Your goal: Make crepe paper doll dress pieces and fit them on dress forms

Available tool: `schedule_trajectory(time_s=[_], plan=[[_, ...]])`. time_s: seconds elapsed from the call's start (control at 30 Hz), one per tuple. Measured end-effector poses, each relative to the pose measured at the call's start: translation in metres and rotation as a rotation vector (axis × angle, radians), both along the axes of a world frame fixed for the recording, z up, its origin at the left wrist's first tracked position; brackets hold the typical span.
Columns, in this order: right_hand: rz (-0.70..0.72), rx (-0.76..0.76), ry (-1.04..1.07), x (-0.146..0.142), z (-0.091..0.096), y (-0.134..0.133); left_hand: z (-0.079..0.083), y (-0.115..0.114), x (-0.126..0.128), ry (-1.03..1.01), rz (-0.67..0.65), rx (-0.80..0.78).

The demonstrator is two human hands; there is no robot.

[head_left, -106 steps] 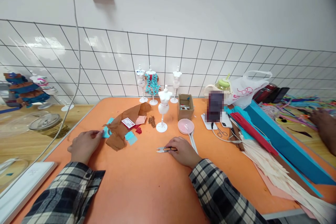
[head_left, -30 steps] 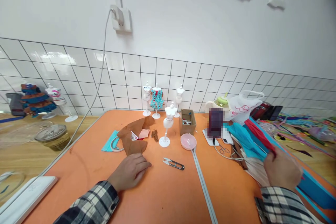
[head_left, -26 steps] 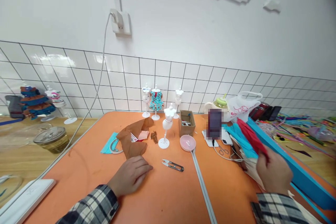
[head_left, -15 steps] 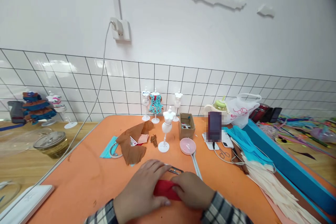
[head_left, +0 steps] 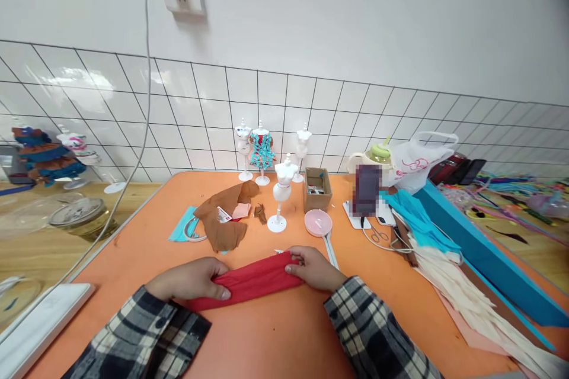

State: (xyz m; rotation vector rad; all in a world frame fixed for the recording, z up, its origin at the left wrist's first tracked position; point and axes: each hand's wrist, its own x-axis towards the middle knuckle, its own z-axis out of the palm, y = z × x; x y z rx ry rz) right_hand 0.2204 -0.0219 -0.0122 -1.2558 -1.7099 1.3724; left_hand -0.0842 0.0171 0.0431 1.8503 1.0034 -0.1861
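Observation:
A strip of red fabric point(head_left: 260, 277) stretches between my two hands, low over the near part of the orange table point(head_left: 267, 343). At its left part, my left hand point(head_left: 193, 279) pinches it between thumb and fingers. My right hand point(head_left: 313, 268) grips the other end with thumb and fingertips. Just beyond the cloth stands a small white dress-form mannequin point(head_left: 283, 189) on a round base. A small metal tool point(head_left: 278, 251) shows only partly behind the cloth's upper edge.
Brown fabric point(head_left: 225, 219) lies to the left, near a blue piece point(head_left: 183, 225). A pink dish point(head_left: 318, 222), a cardboard box point(head_left: 317, 189) and scissors point(head_left: 379, 235) are right of the mannequin. More mannequins point(head_left: 261, 151) stand by the wall. Cream fabric strips point(head_left: 462, 296) lie at right.
My hands have moved apart, drawing the red fabric out from a bunched piece into a long strip. The view has tilted down. The metal tool is now mostly covered.

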Motion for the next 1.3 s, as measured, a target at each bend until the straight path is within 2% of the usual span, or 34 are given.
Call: schedule_trajectory(time_s=[0.07, 0.13, 0.17, 0.23, 0.3, 0.37, 0.43, 0.5, 0.53, 0.6, 0.67, 0.73, 0.77, 0.83, 0.87, 0.93, 1.03, 1.13, 1.23, 1.3], plan=[[-0.043, -0.037, 0.034, -0.001, -0.004, 0.0, -0.001, 0.002, -0.004, -0.028, 0.001, -0.029], [-0.102, 0.022, 0.059, 0.001, -0.005, 0.0, -0.004, 0.004, -0.004, -0.054, 0.069, 0.115], [-0.112, 0.06, 0.099, 0.004, -0.005, 0.0, -0.005, 0.004, -0.002, -0.071, 0.103, 0.264], [-0.101, 0.071, 0.252, 0.009, -0.004, 0.0, -0.007, 0.005, 0.003, -0.139, 0.105, 0.674], [-0.112, 0.034, 0.404, 0.014, 0.0, -0.001, -0.009, 0.002, 0.009, -0.244, 0.015, 1.098], [-0.102, 0.004, 0.442, 0.013, 0.006, -0.003, -0.011, -0.003, 0.015, -0.322, -0.066, 1.403], [-0.011, -0.03, 0.39, 0.003, 0.009, -0.008, -0.016, -0.01, 0.021, -0.364, -0.08, 1.557], [0.097, -0.079, 0.349, -0.012, 0.01, -0.013, -0.023, -0.018, 0.029, -0.417, -0.088, 1.606], [0.094, -0.08, 0.342, -0.02, 0.009, -0.015, -0.026, -0.021, 0.033, -0.447, -0.093, 1.605], [0.06, -0.128, 0.38, -0.035, 0.005, -0.018, -0.032, -0.024, 0.043, -0.528, -0.009, 1.514], [-0.037, -0.168, 0.466, -0.044, 0.003, -0.019, -0.034, -0.026, 0.052, -0.678, 0.275, 1.248], [-0.147, -0.152, 0.504, -0.047, 0.002, -0.019, -0.032, -0.026, 0.06, -0.899, 0.641, 0.757], [-0.183, -0.126, 0.488, -0.049, 0.003, -0.02, -0.03, -0.026, 0.064, -0.999, 0.755, 0.461], [-0.204, -0.092, 0.415, -0.052, 0.003, -0.023, -0.025, -0.028, 0.07, -1.12, 0.822, -0.06], [-0.2, -0.09, 0.38, -0.055, 0.003, -0.024, -0.022, -0.03, 0.073, -1.137, 0.806, -0.248], [-0.204, -0.104, 0.347, -0.062, 0.002, -0.028, -0.018, -0.036, 0.078, -1.12, 0.768, -0.463], [-0.231, -0.142, 0.342, -0.073, -0.002, -0.032, -0.015, -0.047, 0.086, -1.055, 0.715, -0.582], [-0.222, -0.139, 0.29, -0.071, -0.003, -0.032, -0.014, -0.052, 0.089, -0.99, 0.687, -0.559], [-0.291, 0.089, 0.144, -0.058, 0.004, -0.029, -0.012, -0.049, 0.086, -0.925, 0.773, -0.4], [-0.366, 0.206, 0.087, -0.048, 0.009, -0.027, -0.01, -0.047, 0.083, -0.858, 0.776, -0.313]])
